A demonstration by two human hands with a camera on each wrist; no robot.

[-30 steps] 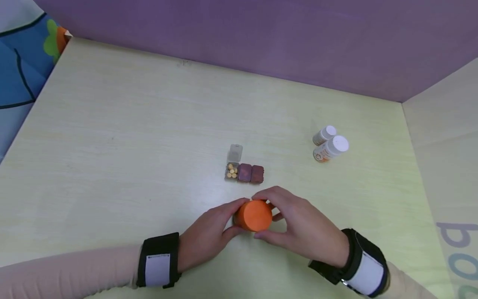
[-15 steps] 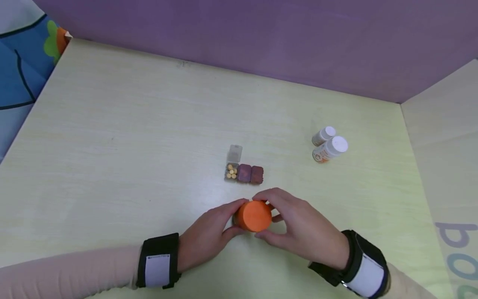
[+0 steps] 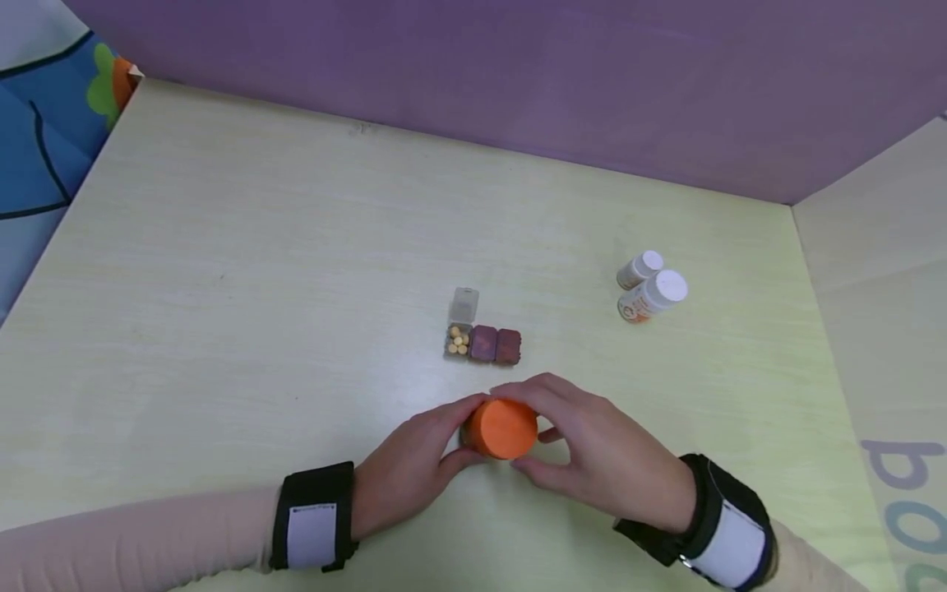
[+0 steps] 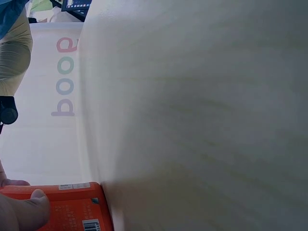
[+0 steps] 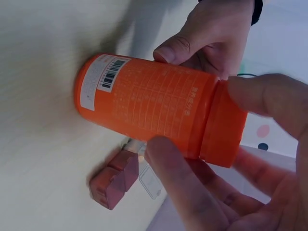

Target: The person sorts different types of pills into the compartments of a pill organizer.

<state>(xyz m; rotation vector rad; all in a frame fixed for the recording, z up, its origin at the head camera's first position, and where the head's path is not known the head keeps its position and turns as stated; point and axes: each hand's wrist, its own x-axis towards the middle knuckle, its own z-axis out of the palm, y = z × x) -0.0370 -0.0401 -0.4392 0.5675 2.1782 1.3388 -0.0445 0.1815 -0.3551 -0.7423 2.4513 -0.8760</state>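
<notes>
An orange pill bottle (image 5: 149, 103) stands upright on the table, its screw cap (image 3: 506, 429) facing the head camera. My left hand (image 3: 407, 464) grips the bottle's body from the left, thumb on the near side. From the right, my right hand (image 3: 602, 448) curls round the cap. In the right wrist view its thumb (image 5: 255, 94) lies on the cap's side, and one finger reaches down along the body. Just beyond the bottle sits a small pill organizer (image 3: 496, 345) with two reddish-purple lidded compartments. Its left compartment has the clear lid (image 3: 464, 305) flipped back and holds several yellowish tablets (image 3: 458, 340).
Two white pill bottles, a smaller one (image 3: 639, 270) and a larger one (image 3: 653, 296), stand together at the back right with their caps on. A purple panel (image 3: 481, 82) borders the table's far edge. A white lettered panel (image 3: 873, 329) runs along the right.
My right hand's index finger has slid left along the cap's far side, and its thumb has shifted slightly right. The left hand and the bottle have stayed in place.
</notes>
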